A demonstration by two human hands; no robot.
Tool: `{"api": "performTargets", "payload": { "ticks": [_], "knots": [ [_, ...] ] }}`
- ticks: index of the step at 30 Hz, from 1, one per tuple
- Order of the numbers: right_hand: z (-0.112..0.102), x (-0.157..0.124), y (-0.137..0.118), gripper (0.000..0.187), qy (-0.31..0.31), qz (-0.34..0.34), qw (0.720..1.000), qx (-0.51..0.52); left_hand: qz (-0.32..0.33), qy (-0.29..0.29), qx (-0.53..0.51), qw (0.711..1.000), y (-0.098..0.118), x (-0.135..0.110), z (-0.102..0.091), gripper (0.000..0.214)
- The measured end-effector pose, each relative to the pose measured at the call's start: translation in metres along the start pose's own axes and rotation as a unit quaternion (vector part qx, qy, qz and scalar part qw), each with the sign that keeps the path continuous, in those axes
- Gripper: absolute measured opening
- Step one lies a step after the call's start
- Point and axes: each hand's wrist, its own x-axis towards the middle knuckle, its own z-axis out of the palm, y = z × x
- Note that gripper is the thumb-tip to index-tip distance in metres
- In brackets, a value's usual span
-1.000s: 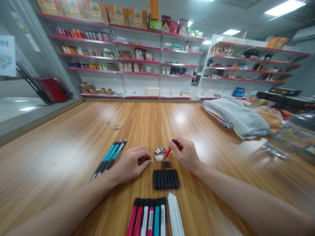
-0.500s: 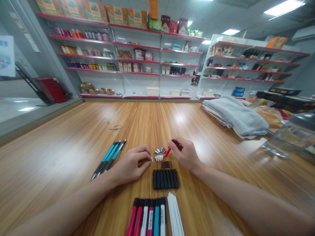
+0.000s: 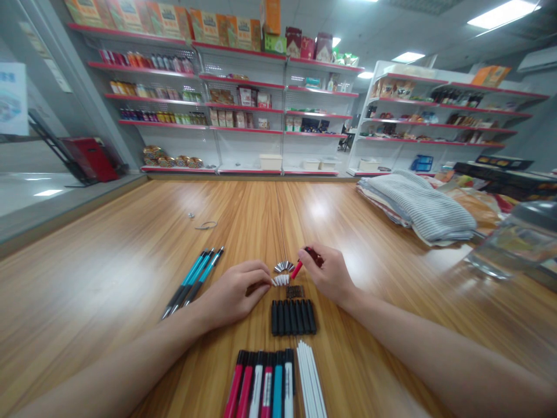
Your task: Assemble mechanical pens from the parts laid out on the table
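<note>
**Now we are pinching small pen parts**

Our right hand (image 3: 328, 273) is pinching a red pen part (image 3: 303, 260), holding it just above the silver tips (image 3: 284, 266). Our left hand (image 3: 230, 293) is pinching a small dark piece (image 3: 256, 288), mostly hidden, right beside the white tips (image 3: 281, 280). Black pen barrels (image 3: 293, 317) are lying nearer us, and teal pens (image 3: 194, 283) are lying left.
</note>
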Motion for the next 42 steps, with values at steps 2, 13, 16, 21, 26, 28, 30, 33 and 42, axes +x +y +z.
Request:
{"api": "performTargets", "payload": {
  "ticks": [2,13,16,21,26,28,30,33,42],
  "knots": [
    [0.000,0.000,0.000,0.029,-0.001,0.001,1.000,-0.005,0.001,-0.004,0.001,1.000,0.000,0.000,0.000,0.018],
    [0.000,0.000,-0.001,0.029,0.000,-0.002,1.000,0.002,0.006,-0.001,-0.002,1.000,0.001,0.001,0.000,0.019],
    [0.000,0.000,-0.001,0.029,0.004,-0.002,1.000,0.002,0.003,-0.002,-0.004,1.000,0.001,0.001,0.000,0.019],
    [0.000,0.000,-0.001,0.029,0.004,-0.002,1.000,0.002,-0.003,-0.011,0.000,1.000,0.001,0.000,0.000,0.019],
    [0.000,0.000,-0.001,0.028,0.000,0.001,1.000,0.003,-0.006,-0.015,0.001,1.000,0.000,0.001,-0.001,0.018],
    [0.000,0.000,-0.001,0.027,0.000,-0.001,1.000,0.007,-0.005,-0.017,0.001,1.000,0.001,0.001,-0.001,0.018],
    [-0.001,-0.001,-0.003,0.025,0.006,-0.008,1.000,0.022,-0.012,-0.013,0.004,1.000,0.002,0.001,-0.002,0.017],
    [-0.003,-0.004,-0.007,0.021,-0.004,-0.039,0.998,0.053,-0.040,0.040,0.013,0.998,0.005,-0.001,-0.003,0.018],
    [0.001,-0.009,-0.013,0.011,-0.069,-0.172,0.978,0.098,-0.009,0.086,-0.011,0.996,0.021,0.004,-0.007,0.013]
  ]
}}
